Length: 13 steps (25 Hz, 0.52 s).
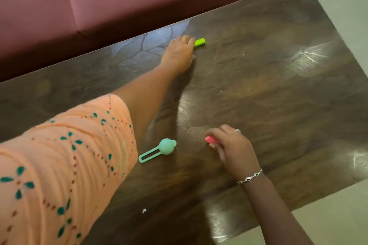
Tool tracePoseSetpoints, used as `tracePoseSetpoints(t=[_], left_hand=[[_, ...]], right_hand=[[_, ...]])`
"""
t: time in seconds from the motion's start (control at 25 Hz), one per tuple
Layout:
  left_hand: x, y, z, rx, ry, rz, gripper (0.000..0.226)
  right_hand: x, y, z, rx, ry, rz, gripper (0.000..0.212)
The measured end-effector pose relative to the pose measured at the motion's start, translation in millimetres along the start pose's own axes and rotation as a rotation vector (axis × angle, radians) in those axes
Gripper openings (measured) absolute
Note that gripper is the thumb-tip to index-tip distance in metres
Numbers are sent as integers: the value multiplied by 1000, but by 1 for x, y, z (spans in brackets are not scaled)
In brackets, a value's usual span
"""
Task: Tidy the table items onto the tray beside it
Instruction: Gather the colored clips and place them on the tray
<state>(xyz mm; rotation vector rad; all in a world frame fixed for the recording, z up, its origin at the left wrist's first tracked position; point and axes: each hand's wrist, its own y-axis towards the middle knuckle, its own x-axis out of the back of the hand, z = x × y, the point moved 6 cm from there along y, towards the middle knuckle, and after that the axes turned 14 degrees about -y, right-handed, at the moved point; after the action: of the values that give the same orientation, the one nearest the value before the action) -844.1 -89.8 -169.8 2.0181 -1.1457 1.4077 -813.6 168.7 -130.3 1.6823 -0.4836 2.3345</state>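
Our right hand (233, 149) pinches the pink block (211, 140); our left hand (179, 55) touches the green block (200, 42), grip unclear. Both look light and stiff: we'd pinch the long sides.

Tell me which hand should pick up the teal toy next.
Right, probably: the right hand, though holding the pink block, sits beside the teal toy; the left hand is stretched far off at the green block.

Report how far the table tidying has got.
Done: nothing shown; no tray is in view. In hand: the right hand pinches a pink block; the left hand covers one end of the green block, grip blurred. Left: the teal loop-handled toy lies untouched on the table.
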Motion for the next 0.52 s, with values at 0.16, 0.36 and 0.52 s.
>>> tracePoseSetpoints(t=[0.16, 0.36, 0.52], left_hand=[[-9, 31, 1, 30, 41, 10, 33], [-10, 31, -4, 53, 19, -60, 22], [5, 2, 11, 239, -286, -175, 37]], right_hand=[[10, 1, -25, -152, 152, -74, 11], [14, -2, -23, -285, 337, -175, 22], [23, 1, -4, -271, 328, -213, 24]])
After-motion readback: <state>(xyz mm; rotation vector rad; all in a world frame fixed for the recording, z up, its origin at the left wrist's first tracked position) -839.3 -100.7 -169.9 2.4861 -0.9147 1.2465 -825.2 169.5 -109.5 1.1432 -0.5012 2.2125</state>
